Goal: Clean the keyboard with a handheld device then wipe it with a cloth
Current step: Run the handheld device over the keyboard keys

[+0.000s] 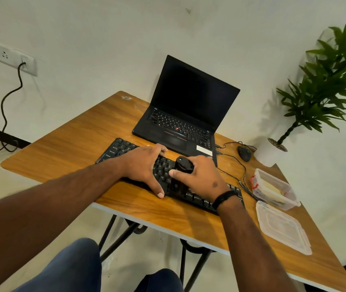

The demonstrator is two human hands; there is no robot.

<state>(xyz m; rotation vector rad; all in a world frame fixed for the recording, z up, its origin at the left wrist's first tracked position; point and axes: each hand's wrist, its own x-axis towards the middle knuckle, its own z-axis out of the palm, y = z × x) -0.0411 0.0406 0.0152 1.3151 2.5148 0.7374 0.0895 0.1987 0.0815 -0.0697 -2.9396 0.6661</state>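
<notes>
Cloth (271,188) inside lidless container (289,202)

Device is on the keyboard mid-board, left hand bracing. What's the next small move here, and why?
Probably slide the handheld device along the key rows toward the right end of the keyboard. The right hand grips it upright on the middle keys while the left hand presses flat on the left section, steadying the board. The cloth step likely comes later; no cloth is clearly visible.

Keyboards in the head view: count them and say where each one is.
2. The black external keyboard lies on the wooden table near its front edge, under both hands. The other is built into the open laptop behind it. None seems hidden.
</notes>
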